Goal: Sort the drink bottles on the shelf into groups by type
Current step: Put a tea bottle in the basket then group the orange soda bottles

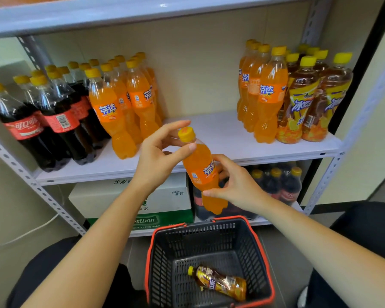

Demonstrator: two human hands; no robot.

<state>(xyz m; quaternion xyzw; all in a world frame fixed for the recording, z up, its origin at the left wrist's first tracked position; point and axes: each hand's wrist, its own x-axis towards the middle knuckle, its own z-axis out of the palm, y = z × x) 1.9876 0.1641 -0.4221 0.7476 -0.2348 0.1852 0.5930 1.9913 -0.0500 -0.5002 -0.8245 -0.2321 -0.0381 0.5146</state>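
Observation:
An orange soda bottle with a yellow cap hangs tilted in front of the white shelf. My left hand pinches its neck just below the cap. My right hand grips its lower body. On the shelf, cola bottles stand at the far left, beside them a group of orange soda bottles. At the right stands a second orange soda group, then iced tea bottles at the far right.
A dark shopping basket with red rim sits below my arms; one iced tea bottle lies in it. The lower shelf holds a water carton and a cola pack. Metal uprights frame the shelf.

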